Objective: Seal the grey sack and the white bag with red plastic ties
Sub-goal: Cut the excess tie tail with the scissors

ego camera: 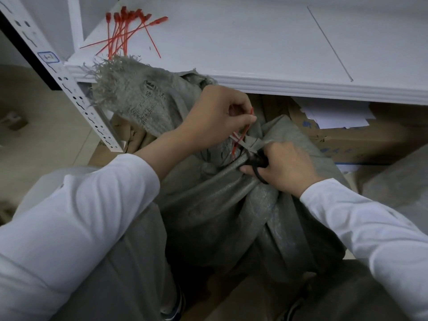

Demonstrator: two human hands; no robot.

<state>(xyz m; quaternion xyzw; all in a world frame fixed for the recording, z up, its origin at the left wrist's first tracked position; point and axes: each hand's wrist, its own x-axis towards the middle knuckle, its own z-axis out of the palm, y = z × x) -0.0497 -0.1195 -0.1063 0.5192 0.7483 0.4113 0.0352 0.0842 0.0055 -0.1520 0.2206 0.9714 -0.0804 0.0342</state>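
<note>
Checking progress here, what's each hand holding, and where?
Left hand pinches the loose tail of the red tie; right hand holds scissors by their black handles.

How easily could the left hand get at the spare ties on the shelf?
Probably yes, once freed: nothing blocks the spare ties on the shelf, just past the frayed top of the grey sack. But the left hand is pinching a red tie.

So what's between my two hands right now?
Head view: the red tie, pinched by the left hand, runs down to the neck of the grey sack, where the scissors in the right hand reach it.
</note>
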